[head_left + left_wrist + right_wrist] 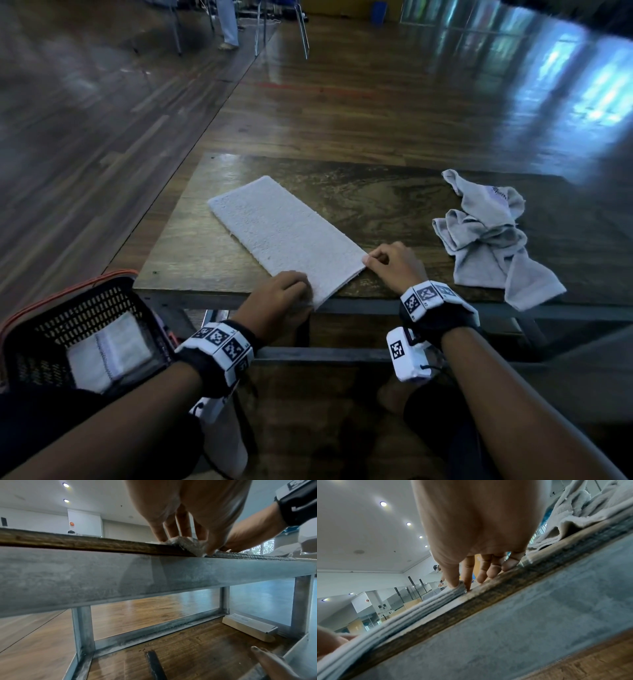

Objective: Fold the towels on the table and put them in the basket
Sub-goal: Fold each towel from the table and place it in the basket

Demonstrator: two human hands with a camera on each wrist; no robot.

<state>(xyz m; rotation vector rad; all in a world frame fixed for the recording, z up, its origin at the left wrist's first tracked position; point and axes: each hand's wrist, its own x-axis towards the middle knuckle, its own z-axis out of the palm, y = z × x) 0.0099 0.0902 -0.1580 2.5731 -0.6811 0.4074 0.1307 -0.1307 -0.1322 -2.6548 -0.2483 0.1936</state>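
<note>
The person is holding the near end of the white towel (284, 236), which is lying on the desk (394, 202) as a long folded strip. The left hand (277, 301) is curling over the near left corner at the desk's edge, fingers and thumb gripping the layers. The right hand (394, 263) is pinching the near right corner between thumb and forefinger. From the right wrist view several layers are showing stacked at that corner; if the pinch is catching only some, the stack may well splay when lifted. The left corner is overhanging the edge and could drag off. A crumpled grey towel (493, 240) is waiting to the right; the basket (37, 318), lower left, is holding a folded one (106, 353).
</note>
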